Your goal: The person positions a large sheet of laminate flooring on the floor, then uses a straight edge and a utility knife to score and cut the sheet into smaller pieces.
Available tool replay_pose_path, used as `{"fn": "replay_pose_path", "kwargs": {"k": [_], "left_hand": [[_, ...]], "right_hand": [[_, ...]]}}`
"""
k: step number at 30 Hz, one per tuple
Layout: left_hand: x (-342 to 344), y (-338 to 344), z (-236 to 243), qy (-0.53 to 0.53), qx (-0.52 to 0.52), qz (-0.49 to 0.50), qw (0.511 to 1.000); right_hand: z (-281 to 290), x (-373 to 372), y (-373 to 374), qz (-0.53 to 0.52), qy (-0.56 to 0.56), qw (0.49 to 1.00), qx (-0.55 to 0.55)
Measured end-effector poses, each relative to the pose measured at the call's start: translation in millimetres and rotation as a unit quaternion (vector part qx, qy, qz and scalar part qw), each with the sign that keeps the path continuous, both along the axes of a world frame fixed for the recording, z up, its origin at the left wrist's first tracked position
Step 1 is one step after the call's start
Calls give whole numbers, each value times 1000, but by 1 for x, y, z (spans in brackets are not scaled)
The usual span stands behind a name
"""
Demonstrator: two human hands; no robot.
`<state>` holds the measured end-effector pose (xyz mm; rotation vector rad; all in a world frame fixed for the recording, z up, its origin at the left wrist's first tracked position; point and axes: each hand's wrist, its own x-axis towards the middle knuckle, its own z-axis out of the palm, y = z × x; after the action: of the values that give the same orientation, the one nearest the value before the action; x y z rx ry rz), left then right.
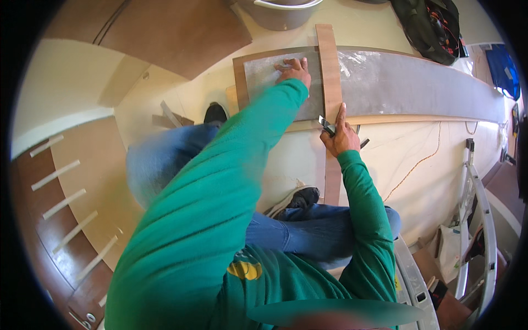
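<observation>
My left hand (295, 71) rests on the left part of a long grey-faced panel (396, 82), its fingers spread and slightly bent. Across the panel lies a narrow brown wooden strip (330, 77), running on toward me past the panel's near edge. My right hand (342, 136) grips a dark utility knife (328, 126) with a silvery tip. Its index finger is stretched out along the strip. The palm hides most of the knife's handle. A brown sheet edge shows beneath the panel at its left end.
At the top stand a grey bucket (283, 15) and a dark tool bag (432, 27). A large brown board (165, 33) lies upper left. On the right stands a metal ladder (484, 220). Pale strips (66, 203) lie on brown boards at left. My shoe (301, 198) is near the strip.
</observation>
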<state>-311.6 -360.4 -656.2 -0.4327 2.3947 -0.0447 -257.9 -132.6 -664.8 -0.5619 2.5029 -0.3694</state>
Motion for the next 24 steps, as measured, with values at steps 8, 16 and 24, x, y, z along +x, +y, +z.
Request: {"fn": "replay_pose_path", "kwargs": {"k": [8, 16, 24], "left_hand": [[55, -21, -21, 260, 119, 157, 945], [58, -13, -14, 234, 133, 92, 959], [36, -8, -28, 152, 103, 118, 976]], "right_hand": [[-13, 6, 0, 20, 38, 997, -71], [-3, 12, -22, 42, 6, 999, 6], [-5, 14, -25, 33, -10, 999, -13]]}}
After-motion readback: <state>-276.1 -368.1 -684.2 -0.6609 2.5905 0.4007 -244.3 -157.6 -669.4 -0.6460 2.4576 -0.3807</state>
